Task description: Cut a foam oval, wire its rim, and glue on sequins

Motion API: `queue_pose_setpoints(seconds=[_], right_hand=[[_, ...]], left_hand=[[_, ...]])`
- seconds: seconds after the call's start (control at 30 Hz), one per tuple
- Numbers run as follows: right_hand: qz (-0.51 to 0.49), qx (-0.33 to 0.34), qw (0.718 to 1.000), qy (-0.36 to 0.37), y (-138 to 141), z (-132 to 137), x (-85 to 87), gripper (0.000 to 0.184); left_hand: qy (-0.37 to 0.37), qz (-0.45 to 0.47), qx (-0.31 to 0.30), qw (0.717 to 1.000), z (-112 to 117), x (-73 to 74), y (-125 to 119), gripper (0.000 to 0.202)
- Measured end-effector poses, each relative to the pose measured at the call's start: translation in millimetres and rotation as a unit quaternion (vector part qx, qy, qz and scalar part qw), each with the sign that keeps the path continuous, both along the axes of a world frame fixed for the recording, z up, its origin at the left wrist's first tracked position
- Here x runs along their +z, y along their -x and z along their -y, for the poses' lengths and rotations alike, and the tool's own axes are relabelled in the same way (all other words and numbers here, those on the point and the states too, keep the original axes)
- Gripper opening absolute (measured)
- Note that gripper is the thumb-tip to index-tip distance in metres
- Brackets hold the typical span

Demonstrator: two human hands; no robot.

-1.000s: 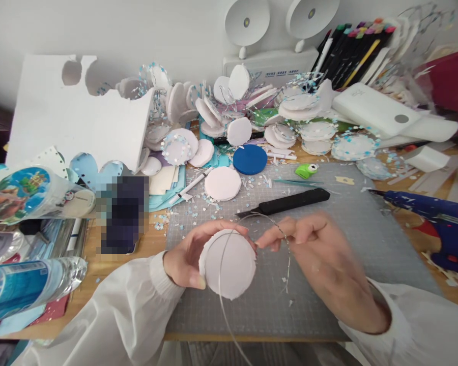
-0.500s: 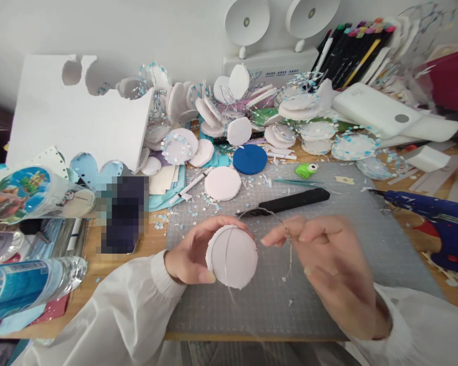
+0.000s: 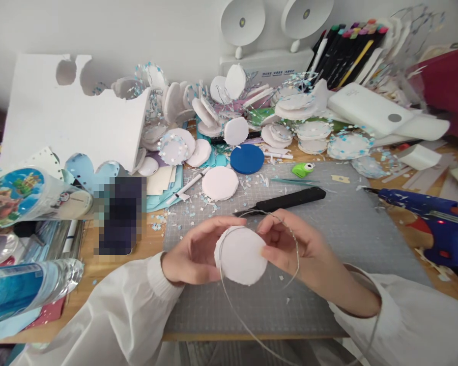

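Above the grey gridded cutting mat (image 3: 339,229), just in front of the person's chest, a white round foam disc (image 3: 241,255) is held up off the surface between both hands. The left hand (image 3: 191,251) is closed on its left edge, thumb across the near face and fingers curled over the top and behind. The right hand (image 3: 294,249) pinches the right edge, thumb tip pressed on the face and the other fingers bent behind the rim. A thin silver wire (image 3: 229,300) hugs the disc's left edge, arcs over the top past the right fingers, and trails down toward the lap.

On the mat just beyond the hands lies a black-handled craft knife (image 3: 290,200), with a second white foam circle (image 3: 220,183) and a flat blue round disc (image 3: 247,158) farther back. A small green paper punch (image 3: 303,169) sits near them. A blue hot glue gun (image 3: 429,216) rests at the right. A white foam board with round holes cut out (image 3: 68,117) leans at the back left, and a clear plastic bottle (image 3: 26,290) lies at the left edge.
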State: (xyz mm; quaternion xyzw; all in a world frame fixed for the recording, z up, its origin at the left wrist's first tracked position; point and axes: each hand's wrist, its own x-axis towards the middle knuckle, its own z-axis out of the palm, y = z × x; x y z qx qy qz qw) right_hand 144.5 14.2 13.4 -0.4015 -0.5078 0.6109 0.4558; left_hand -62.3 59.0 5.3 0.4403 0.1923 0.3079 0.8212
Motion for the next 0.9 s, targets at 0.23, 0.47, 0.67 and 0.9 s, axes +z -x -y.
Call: queue_pose_setpoints(seconds=[0.23, 0.47, 0.67, 0.9], right_hand=[[0.037, -0.029, 0.999, -0.005, 0, -1, 1.6, 0.013], [0.024, -0.005, 0.999, -0.036, 5, 0, 0.8, 0.008], [-0.029, 0.013, 0.999, 0.021, 2, 0, -1.9, 0.016], [-0.021, 0.048, 0.987, 0.153, 1, -1, -5.2, 0.042]], left_hand=[[0.002, -0.033, 0.037, 0.999, 2, 4.0, -4, 0.053], [0.027, -0.189, 0.053, 0.98, 14, 4.5, -6, 0.023], [0.043, -0.19, 0.1, 0.976, 14, -4.8, 4, 0.027], [0.074, -0.155, 0.02, 0.985, 14, -2.5, 6, 0.031]])
